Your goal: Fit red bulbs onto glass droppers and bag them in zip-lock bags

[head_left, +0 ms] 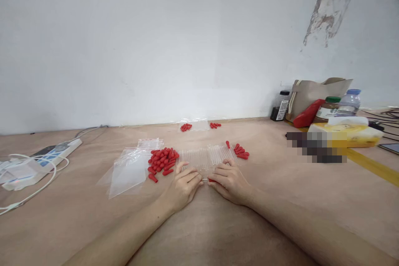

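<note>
My left hand point(186, 185) is closed on one end of a thin clear dropper tube point(205, 180), which spans the small gap between my hands. A red rubber bulb point(211, 180) peeks out of the closed fingers of my right hand point(230, 181), at the tube's other end. Whether the tube sits inside the bulb is hidden. Just beyond my hands lie rows of clear tubes point(193, 158). Left of them is a heap of loose red bulbs point(161, 159). To the right, several red bulbs point(241, 151) lie at the ends of tubes.
Clear plastic bags point(127, 174) lie left of the heap. Near the wall is a bag point(199, 125) with red bulbs around it. A power strip point(43, 166) with white cables is at far left. Bottles point(279, 106), a beige bag point(318, 91) and a tissue pack point(346, 132) stand right.
</note>
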The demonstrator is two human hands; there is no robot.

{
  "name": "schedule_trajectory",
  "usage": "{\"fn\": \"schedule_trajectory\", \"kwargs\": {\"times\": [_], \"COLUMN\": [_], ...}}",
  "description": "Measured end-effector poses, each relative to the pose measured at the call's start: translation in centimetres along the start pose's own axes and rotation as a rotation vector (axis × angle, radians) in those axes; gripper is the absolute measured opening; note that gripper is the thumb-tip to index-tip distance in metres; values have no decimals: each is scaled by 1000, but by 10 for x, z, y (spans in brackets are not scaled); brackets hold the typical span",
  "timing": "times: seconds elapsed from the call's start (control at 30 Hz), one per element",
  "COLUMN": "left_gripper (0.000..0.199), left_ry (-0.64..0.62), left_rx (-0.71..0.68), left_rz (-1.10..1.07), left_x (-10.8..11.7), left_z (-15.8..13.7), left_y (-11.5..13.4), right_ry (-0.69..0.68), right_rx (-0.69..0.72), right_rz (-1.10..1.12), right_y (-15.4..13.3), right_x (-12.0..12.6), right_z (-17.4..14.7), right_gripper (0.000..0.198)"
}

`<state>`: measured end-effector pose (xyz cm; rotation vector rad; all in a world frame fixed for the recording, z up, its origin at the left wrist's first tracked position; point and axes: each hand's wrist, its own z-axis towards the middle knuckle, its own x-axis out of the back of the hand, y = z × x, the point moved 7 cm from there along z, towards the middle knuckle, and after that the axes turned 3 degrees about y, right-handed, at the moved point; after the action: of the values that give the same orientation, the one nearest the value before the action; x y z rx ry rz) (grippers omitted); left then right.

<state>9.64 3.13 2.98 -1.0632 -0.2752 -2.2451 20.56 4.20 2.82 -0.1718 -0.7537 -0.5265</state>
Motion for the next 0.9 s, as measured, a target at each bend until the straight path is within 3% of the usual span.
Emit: {"fn": "schedule_trajectory", "kwargs": {"times": [0.2,0.47,0.77,0.9], "left_gripper": [9,12,18,16], "left_ry": [83,16,-22,11], "left_rx": [20,45,21,52], "left_rz": [15,4,46,30], "left_x": [14,14,8,10], "left_z": [1,-1,-1,-1], "left_y": [0,-1,-1,-3], "right_ry": [41,44,43,56], "right_rx": [-34,-62,-56,-166], "right_rz": [-3,18,50,136], "right_y": [7,6,6,13], "right_x": [5,12,5,6], "right_z": [-3,-5,-5,-4], "right_gripper": [15,17,17,14]}}
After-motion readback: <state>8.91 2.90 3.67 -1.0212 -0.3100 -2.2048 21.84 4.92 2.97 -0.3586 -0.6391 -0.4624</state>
